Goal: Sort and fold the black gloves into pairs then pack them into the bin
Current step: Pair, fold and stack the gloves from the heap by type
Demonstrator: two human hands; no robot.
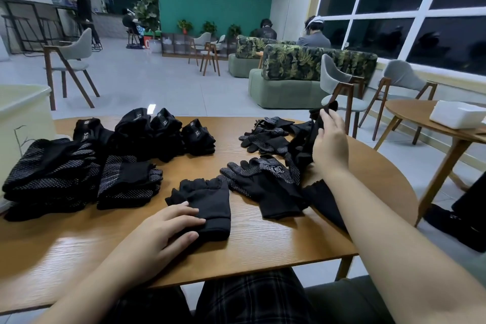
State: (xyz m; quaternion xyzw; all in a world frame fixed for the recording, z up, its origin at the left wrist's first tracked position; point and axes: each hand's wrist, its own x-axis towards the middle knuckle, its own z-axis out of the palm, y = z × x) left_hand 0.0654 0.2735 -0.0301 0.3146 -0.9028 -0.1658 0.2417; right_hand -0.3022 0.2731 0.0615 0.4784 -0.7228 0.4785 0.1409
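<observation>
Sorting stage, head view. A round wooden table is shown bearing black knitted gloves in two groups. At the left, folded black glove bundles with white labels are set in a row towards the far edge, and two flat stacks of black gloves with white grip dots lie just beside them; these are judged to be the sorted portion. At the right, a loose heap of unsorted black dotted gloves is spread, several overlapping.

A plain black fingerless glove lies near the front edge, between the stacks and the heap. The left hand is laid on its cuff end with fingers nearly straight, pressing rather than grasping. The right hand is raised above the heap, and a black glove lifted by its cuff is pinched between thumb and fingers, its lower part hanging against the heap.

A pale bin-like container is partly seen at the left edge; whether it is the packing bin cannot be told, and no gloves are seen in it. By judgement, pairing is well advanced but unfinished, and packing is not yet begun.
</observation>
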